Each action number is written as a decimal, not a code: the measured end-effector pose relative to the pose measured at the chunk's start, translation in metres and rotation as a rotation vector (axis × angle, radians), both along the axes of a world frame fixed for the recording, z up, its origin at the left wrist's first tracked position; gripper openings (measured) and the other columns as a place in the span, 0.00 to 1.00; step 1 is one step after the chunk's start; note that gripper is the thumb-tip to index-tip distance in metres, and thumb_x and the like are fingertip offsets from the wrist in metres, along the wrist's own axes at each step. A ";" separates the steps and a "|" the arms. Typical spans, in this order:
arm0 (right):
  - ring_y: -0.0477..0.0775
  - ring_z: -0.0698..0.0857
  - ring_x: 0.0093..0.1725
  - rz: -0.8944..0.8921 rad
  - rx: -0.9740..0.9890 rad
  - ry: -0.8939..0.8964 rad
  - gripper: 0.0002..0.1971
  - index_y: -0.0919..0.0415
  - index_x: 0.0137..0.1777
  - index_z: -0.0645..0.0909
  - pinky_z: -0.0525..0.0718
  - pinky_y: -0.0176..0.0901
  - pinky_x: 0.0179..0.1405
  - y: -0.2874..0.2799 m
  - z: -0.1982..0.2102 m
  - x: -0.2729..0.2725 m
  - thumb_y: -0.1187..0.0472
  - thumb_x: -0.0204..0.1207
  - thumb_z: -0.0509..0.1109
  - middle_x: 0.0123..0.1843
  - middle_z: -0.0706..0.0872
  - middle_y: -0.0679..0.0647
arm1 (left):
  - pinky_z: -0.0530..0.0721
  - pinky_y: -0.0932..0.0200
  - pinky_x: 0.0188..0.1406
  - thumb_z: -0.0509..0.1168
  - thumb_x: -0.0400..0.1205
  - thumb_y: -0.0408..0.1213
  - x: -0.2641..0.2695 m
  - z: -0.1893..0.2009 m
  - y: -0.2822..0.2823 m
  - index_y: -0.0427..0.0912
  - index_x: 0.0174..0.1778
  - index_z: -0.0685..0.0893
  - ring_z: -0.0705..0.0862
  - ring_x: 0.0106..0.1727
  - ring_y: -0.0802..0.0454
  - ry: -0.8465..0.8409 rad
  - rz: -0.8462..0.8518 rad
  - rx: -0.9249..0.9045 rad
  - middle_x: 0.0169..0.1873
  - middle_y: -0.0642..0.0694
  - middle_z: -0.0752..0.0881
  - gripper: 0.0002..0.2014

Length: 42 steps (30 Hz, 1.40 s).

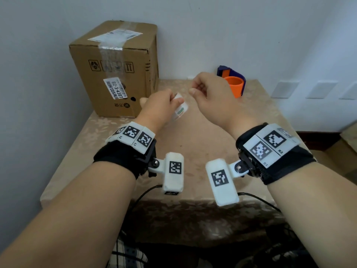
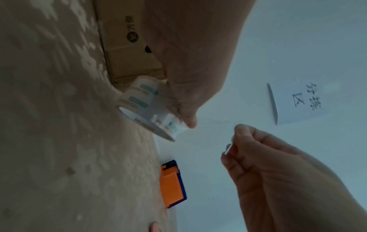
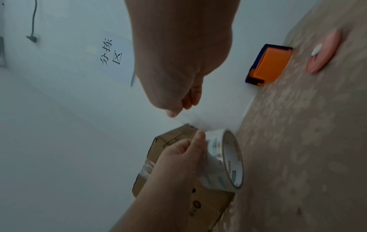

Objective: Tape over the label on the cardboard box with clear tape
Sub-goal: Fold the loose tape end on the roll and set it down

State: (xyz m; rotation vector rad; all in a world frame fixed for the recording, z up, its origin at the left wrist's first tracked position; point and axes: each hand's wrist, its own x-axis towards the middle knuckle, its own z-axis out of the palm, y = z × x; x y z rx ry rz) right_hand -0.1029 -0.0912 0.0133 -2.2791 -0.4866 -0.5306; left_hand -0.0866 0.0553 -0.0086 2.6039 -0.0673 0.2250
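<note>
A cardboard box (image 1: 116, 66) stands at the table's far left, with a white shipping label (image 1: 115, 35) on its top and a smaller white sticker (image 1: 115, 88) on its front. My left hand (image 1: 160, 105) grips a roll of clear tape (image 1: 181, 109) above the table, just right of the box. The roll (image 3: 224, 158) shows plainly in the right wrist view. My right hand (image 1: 201, 89) pinches the free end of the tape (image 3: 190, 121), and a short clear strip runs from it to the roll.
An orange and blue tape dispenser (image 1: 232, 82) sits at the table's far edge by the wall. A pink round object (image 3: 323, 51) lies on the beige patterned tablecloth (image 1: 202, 144). A paper sign (image 2: 301, 100) hangs on the wall. Cables run off the table's near edge.
</note>
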 end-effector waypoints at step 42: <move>0.49 0.76 0.46 -0.011 -0.208 0.011 0.16 0.61 0.66 0.81 0.79 0.41 0.53 -0.012 -0.010 0.004 0.62 0.79 0.68 0.50 0.76 0.55 | 0.62 0.56 0.61 0.60 0.84 0.41 -0.014 -0.009 0.001 0.55 0.65 0.75 0.72 0.52 0.53 -0.051 -0.134 -0.215 0.35 0.59 0.78 0.13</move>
